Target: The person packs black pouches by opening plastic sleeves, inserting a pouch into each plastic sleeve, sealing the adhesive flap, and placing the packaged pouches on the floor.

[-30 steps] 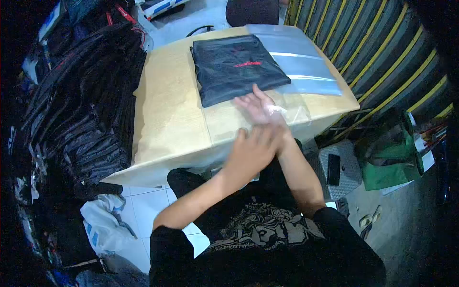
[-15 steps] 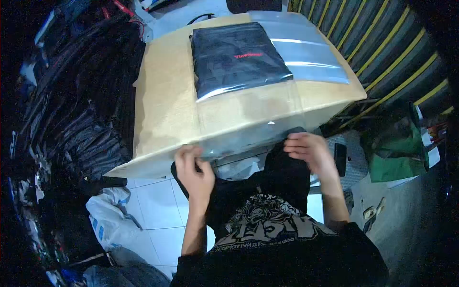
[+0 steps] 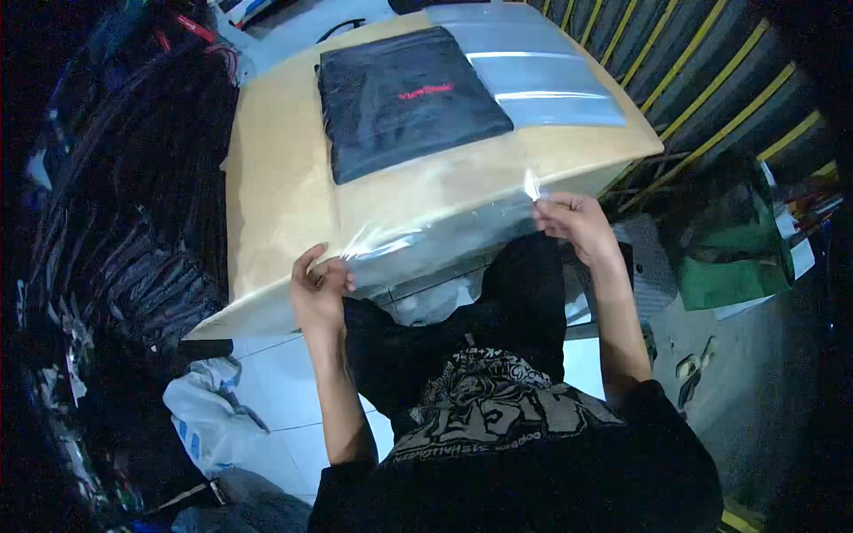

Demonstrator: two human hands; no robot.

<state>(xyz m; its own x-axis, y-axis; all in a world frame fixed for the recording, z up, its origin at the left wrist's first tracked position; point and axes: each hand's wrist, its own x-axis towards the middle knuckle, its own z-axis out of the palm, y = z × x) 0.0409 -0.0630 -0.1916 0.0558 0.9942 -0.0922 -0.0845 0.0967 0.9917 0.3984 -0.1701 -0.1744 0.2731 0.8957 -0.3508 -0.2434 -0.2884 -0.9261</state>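
A folded black cloth item (image 3: 413, 107) with small red lettering lies flat on the table. In front of it, a clear plastic bag (image 3: 418, 238) stretches across the table's near edge, glinting where it creases. How much of the cloth the plastic covers is hard to see. My left hand (image 3: 322, 289) is closed with curled fingers on the near left corner of the plastic. At the near right corner, my right hand (image 3: 577, 226) pinches the plastic between thumb and fingers.
More clear plastic bags (image 3: 551, 84) lie flat at the table's back right. The pale table (image 3: 275, 178) has a dark heap of cloth (image 3: 142, 204) along its left. A green bag (image 3: 733, 253) stands at right, near a yellow-striped shutter (image 3: 684, 67). A white sack (image 3: 209, 413) sits on the floor.
My right hand has gone from loosely extended fingers to a pinch on the plastic's corner. Both hands sit slightly higher, and the near plastic edge is now drawn between them. The camera view has shifted.
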